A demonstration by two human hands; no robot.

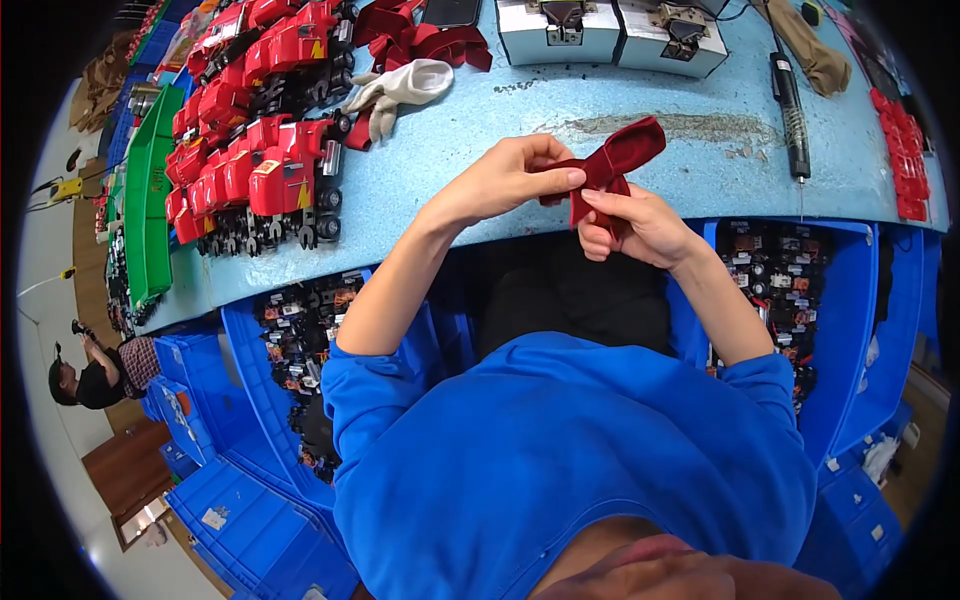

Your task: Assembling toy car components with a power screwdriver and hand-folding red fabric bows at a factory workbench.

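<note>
Above the table's near edge, both my hands hold a dark red piece of cloth (634, 147), folded or looped like a bow. My left hand (500, 185) pinches its left side between thumb and fingers. My right hand (640, 222) is closed on the lower part, with the thumb on top and the fingers curled beneath. One loop sticks up to the right, beyond my fingers. Part of the cloth is hidden behind both hands. More dark red cloth (445, 45) and a white glove (418, 82) lie farther off to the left.
Rows of red toy trucks (285, 180) fill the table's left side beside a green tray (150, 200). An electric screwdriver (790, 115) and red parts (898, 150) are at right, light-blue fixtures (565, 40) behind. Blue bins (845, 330) flank me. Another person (100, 375) is far left.
</note>
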